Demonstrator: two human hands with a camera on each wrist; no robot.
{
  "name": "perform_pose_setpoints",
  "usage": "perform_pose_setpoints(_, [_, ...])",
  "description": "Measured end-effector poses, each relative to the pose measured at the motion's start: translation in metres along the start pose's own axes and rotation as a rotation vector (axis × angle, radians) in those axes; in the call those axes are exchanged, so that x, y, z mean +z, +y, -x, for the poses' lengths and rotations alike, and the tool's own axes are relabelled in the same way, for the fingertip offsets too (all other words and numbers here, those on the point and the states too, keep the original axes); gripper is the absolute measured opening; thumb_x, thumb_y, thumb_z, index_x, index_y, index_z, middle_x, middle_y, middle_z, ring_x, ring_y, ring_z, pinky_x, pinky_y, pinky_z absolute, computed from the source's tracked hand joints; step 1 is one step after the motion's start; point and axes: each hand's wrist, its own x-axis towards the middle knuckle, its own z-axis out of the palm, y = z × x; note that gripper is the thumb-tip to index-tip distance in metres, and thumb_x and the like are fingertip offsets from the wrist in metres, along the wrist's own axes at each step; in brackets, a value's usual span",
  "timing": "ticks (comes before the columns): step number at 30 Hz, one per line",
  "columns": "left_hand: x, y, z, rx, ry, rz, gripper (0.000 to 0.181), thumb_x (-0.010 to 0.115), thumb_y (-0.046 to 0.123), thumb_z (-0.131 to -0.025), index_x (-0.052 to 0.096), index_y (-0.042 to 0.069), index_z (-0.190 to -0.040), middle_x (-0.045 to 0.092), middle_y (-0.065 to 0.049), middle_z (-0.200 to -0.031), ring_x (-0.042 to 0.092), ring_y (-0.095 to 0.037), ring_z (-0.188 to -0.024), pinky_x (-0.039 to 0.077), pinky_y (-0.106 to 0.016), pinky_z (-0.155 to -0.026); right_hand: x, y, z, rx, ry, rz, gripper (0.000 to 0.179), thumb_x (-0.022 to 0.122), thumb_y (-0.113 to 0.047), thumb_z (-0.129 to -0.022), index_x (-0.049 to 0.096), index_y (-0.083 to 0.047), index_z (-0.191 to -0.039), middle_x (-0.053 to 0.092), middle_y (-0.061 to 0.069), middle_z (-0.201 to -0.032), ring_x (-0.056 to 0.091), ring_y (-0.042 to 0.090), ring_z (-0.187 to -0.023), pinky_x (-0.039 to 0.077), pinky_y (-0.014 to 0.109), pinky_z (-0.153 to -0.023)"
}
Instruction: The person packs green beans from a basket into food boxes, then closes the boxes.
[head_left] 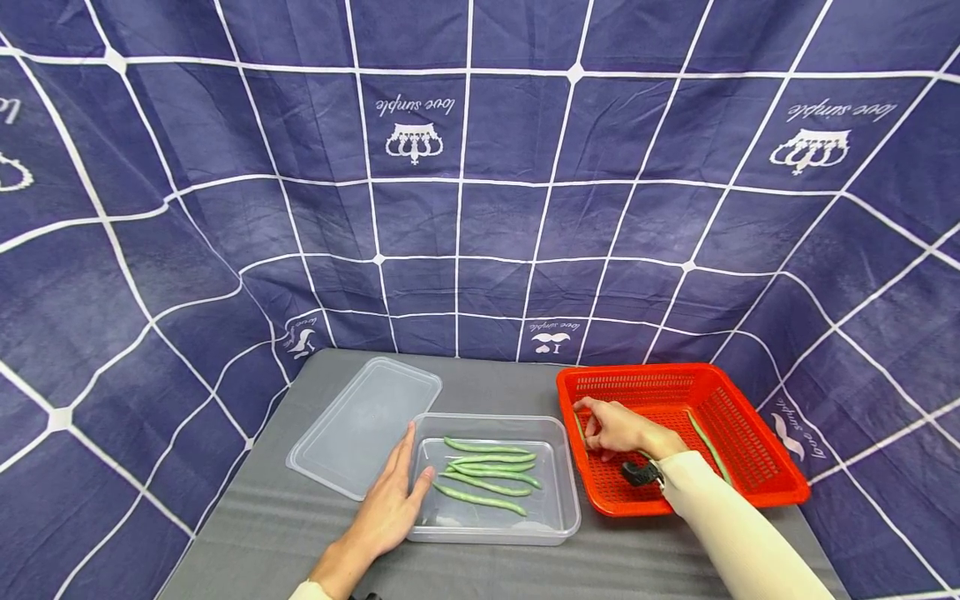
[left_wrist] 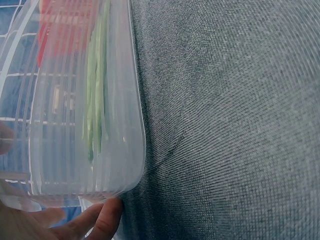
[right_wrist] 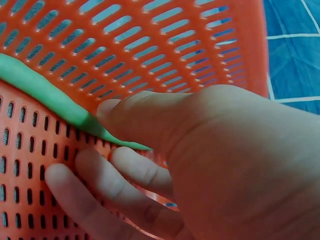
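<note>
Several green beans [head_left: 483,499] lie roughly side by side in a clear plastic container [head_left: 551,533]. My left hand [head_left: 393,496] rests against the container's left side, fingers nearly straight along the wall and thumb at the rim. Inside a red plastic basket [head_left: 678,372], my right hand [head_left: 618,429] reaches down by the left wall. A green bean [right_wrist: 45,92] lies along that wall, between the thumb and the loosely bent fingers [right_wrist: 95,177]. The thumb is at the bean, while the other fingers look apart from it. Another green bean [head_left: 708,446] lies in the basket's right part.
A translucent lid [head_left: 360,433] lies flat on the grey cloth-covered table [head_left: 495,379], behind and left of the container. The basket stands right of the container, close beside it. Blue checked curtains [head_left: 495,217] enclose the back and sides.
</note>
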Motion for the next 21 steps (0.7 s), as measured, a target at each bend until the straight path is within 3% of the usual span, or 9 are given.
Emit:
perform_pose_setpoints(8, [0.0001,-0.0005,-0.0002,-0.006,-0.008,0.01,0.083,0.059,0.035,-0.122,0.013,0.015,-0.189,0.031,-0.023,-0.192,0.04,-0.051,-0.173,0.04,-0.074,-0.136,0.0054,0.0014,-0.0066,0.013,0.013,-0.008,0.067,0.074,0.023,-0.084,0.055,0.005,-0.145,0.068,0.01,-0.084,0.073,0.015,-0.058,0.068,0.033,-0.056])
perform_pose_setpoints(16, [-0.0008,-0.0012,0.0003,-0.019,-0.019,0.01,0.084,0.057,0.039,-0.123,0.011,0.018,-0.19,0.03,-0.021,-0.193,0.04,-0.049,-0.174,0.04,-0.073,-0.137,0.0071,-0.001,-0.0077,0.002,0.031,-0.007,0.067,0.073,0.023,-0.078,0.053,0.006,-0.14,0.072,0.013,-0.082,0.076,0.017,-0.058,0.069,0.035,-0.056])
perform_pose_setpoints(21, [-0.0017,-0.0005,0.0002,-0.024,-0.022,0.013,0.084,0.057,0.04,-0.123,0.011,0.019,-0.19,0.029,-0.02,-0.193,0.04,-0.048,-0.175,0.04,-0.072,-0.137,0.0038,-0.004,-0.0064,0.04,0.044,0.001,0.062,0.07,0.024,-0.077,0.056,0.006,-0.134,0.076,0.014,-0.08,0.077,0.018,-0.059,0.069,0.034,-0.057])
